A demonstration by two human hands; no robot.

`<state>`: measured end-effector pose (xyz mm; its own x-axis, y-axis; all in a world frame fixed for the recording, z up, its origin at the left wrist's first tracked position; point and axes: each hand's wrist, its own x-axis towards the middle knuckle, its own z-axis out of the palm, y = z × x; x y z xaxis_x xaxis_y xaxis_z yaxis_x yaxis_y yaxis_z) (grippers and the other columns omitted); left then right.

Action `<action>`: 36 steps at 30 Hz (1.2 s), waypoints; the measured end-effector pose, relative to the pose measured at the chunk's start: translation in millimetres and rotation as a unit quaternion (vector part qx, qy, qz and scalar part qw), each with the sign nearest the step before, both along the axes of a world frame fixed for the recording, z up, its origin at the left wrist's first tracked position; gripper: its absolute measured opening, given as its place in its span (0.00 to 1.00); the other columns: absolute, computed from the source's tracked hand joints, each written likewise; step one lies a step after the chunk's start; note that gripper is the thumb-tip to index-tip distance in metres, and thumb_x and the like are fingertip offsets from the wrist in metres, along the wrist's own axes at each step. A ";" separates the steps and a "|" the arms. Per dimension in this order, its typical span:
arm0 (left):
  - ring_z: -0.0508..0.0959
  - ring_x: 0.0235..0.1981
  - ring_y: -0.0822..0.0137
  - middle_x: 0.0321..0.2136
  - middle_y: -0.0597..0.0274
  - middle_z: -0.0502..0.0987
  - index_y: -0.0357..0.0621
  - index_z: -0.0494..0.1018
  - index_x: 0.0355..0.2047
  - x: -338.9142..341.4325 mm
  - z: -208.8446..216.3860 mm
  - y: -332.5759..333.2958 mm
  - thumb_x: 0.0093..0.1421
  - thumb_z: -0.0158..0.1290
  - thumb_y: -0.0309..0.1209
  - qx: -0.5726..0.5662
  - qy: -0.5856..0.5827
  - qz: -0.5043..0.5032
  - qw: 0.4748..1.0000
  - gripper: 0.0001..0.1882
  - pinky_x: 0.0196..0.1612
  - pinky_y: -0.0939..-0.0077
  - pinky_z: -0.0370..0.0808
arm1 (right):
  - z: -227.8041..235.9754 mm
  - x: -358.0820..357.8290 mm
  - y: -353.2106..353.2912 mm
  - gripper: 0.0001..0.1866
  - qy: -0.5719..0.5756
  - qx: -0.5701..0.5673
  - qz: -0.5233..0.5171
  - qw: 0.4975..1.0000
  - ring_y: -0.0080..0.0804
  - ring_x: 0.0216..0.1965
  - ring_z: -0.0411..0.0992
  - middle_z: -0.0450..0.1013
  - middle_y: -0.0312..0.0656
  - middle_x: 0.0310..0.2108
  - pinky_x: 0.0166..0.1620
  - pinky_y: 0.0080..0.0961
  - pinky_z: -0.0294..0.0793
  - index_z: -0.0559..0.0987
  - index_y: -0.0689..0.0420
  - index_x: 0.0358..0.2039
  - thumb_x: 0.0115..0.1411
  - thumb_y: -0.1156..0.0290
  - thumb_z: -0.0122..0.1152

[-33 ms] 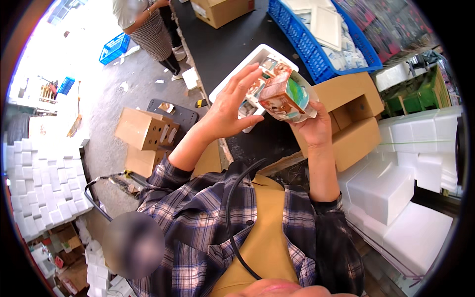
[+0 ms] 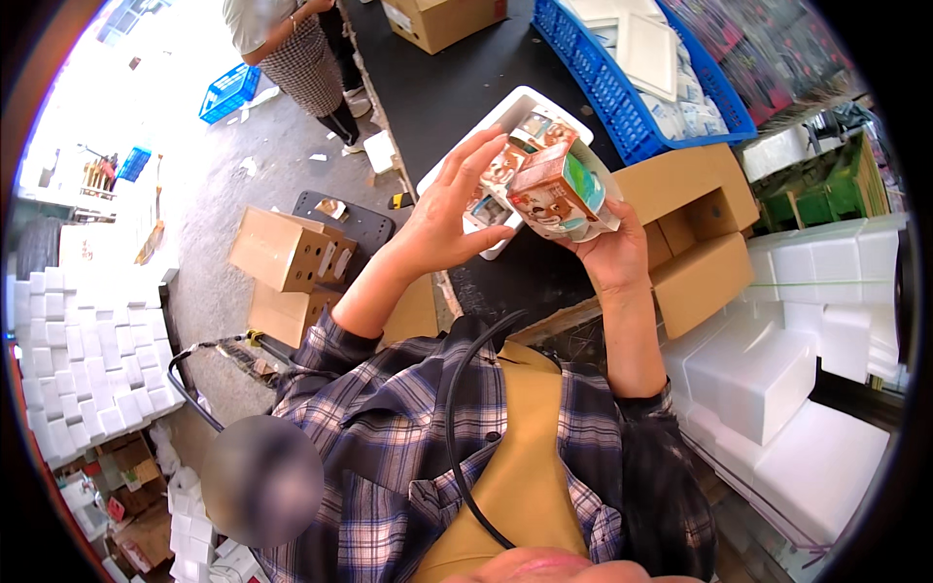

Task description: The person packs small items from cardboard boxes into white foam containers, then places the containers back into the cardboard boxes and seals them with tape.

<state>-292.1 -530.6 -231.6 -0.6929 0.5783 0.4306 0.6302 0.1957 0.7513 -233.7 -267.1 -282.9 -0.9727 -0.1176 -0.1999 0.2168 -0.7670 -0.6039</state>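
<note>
My right hand (image 2: pixel 622 255) grips a small printed carton (image 2: pixel 546 189) in red, brown and white from below and from its right side. The carton is tilted with its end flaps apart, and something green and blue shows inside. To its left, my left hand (image 2: pixel 439 216) is raised with the fingers spread and the thumb pointing toward the carton; it looks empty. Beyond both hands a white foam box (image 2: pixel 520 95) stands on the black table (image 2: pixel 428 87). More printed cartons (image 2: pixel 546 126) lie in it, partly hidden by my left hand and the held carton.
An open cardboard box (image 2: pixel 680 173) stands right of my right hand. Behind it is a blue crate (image 2: pixel 595 89) with white packs and lids. White foam boxes (image 2: pixel 748 379) are stacked at right. Cardboard boxes (image 2: pixel 277 248) sit left. Another person (image 2: pixel 301 83) stands at far left.
The whole view has shifted slightly. The held carton has turned a little in my right hand; my left hand keeps nearly the same pose.
</note>
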 end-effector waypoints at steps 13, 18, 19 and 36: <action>0.55 0.73 0.47 0.70 0.53 0.60 0.54 0.65 0.68 54.3 -34.7 -50.6 0.42 0.71 0.32 -0.254 0.243 -0.016 0.936 0.50 0.75 0.46 0.49 | -37.1 37.4 -73.6 0.34 -0.159 0.101 0.137 0.972 0.38 0.50 0.79 0.77 0.44 0.54 0.44 0.42 0.85 0.71 0.55 0.64 0.64 0.46 0.56; 0.67 0.65 0.49 0.61 0.53 0.67 0.47 0.65 0.66 35.3 -13.8 -49.2 0.44 0.67 0.29 -0.280 0.214 -0.063 0.934 0.46 0.70 0.48 0.59 | -24.5 26.5 -80.9 0.39 -0.147 0.146 0.163 0.965 0.35 0.42 0.81 0.78 0.44 0.48 0.35 0.37 0.86 0.73 0.55 0.61 0.65 0.34 0.49; 0.69 0.62 0.49 0.59 0.52 0.69 0.45 0.66 0.65 30.0 -6.9 -47.9 0.45 0.66 0.28 -0.278 0.207 -0.068 0.935 0.44 0.69 0.49 0.61 | -18.2 21.0 -81.1 0.40 -0.144 0.151 0.170 0.963 0.35 0.40 0.81 0.78 0.44 0.46 0.34 0.36 0.86 0.73 0.55 0.60 0.66 0.32 0.47; 0.73 0.55 0.48 0.55 0.53 0.72 0.55 0.66 0.67 -5.6 13.6 -46.0 0.40 0.64 0.23 -0.287 0.122 -0.084 0.947 0.49 0.59 0.57 0.72 | -25.9 11.4 -66.5 0.27 -0.040 0.100 0.252 0.962 0.37 0.34 0.82 0.79 0.53 0.43 0.35 0.27 0.85 0.74 0.67 0.55 0.73 0.53 0.48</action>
